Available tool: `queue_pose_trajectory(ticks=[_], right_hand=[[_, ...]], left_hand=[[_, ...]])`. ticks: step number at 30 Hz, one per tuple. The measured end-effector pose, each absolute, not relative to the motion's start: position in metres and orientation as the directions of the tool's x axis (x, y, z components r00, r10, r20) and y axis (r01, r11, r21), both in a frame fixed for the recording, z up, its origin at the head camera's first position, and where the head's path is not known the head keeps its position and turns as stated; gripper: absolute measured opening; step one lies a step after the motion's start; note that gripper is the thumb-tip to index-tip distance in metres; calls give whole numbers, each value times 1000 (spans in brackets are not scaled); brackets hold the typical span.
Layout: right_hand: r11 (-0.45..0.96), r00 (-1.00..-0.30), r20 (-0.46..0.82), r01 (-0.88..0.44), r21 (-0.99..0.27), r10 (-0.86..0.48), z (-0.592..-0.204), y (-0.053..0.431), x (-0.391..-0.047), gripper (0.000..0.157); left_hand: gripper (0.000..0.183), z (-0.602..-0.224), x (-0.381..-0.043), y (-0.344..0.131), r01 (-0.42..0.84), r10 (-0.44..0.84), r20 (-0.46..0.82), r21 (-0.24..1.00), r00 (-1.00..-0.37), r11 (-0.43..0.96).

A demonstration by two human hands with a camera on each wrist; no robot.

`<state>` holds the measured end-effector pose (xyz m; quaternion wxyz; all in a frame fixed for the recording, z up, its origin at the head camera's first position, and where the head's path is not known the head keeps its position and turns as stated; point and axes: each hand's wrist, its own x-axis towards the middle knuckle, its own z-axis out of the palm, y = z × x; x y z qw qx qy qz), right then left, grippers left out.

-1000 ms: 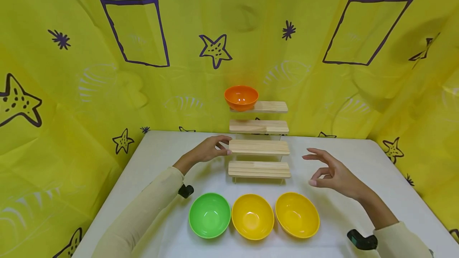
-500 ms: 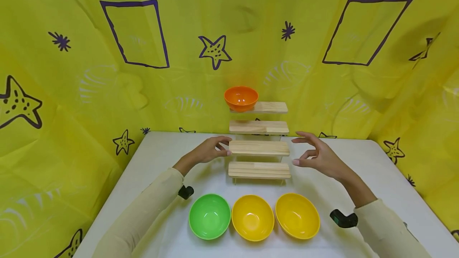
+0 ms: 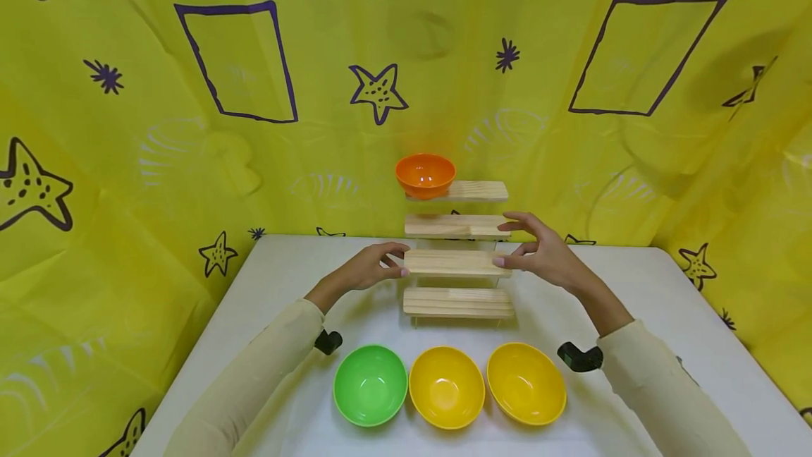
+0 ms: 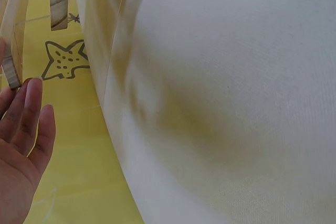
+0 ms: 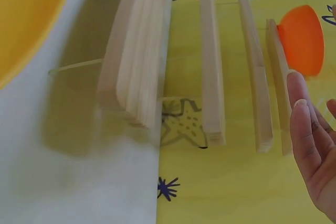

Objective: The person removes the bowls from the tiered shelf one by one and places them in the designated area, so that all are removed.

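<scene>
A stepped stand holds several pale wooden shelves. My left hand (image 3: 366, 266) is at the left end of the second shelf from the bottom (image 3: 453, 262); its thumb and fingers pinch that end. In the left wrist view its fingertips meet the shelf's end. My right hand (image 3: 545, 252) is at the stand's right side with thumb and fingers spread apart, holding nothing. It overlaps the ends of the middle shelves in the head view; whether it touches them I cannot tell. An orange bowl (image 3: 426, 175) sits on the left of the top shelf (image 3: 478, 191).
In front of the stand, a green bowl (image 3: 371, 386) and two yellow bowls, one in the middle (image 3: 447, 388) and one at right (image 3: 526, 384), stand in a row on the white table (image 3: 304, 415). A yellow patterned curtain (image 3: 330, 139) hangs behind and at both sides.
My right hand has moved left and farther forward, from beside the stand to the right ends of its shelves. My left hand and the bowls have stayed where they were.
</scene>
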<state>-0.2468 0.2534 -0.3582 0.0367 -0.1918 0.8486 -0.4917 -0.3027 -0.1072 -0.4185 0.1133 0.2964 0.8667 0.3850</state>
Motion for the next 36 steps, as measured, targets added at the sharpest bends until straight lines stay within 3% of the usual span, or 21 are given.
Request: queue_pose_trajectory(ticks=[36], right_hand=[[459,-955,154,-260,-850,-255,-332,188,-297,82]], left_hand=[[53,-419,-303,-108,423,600,34,740,-800,522]])
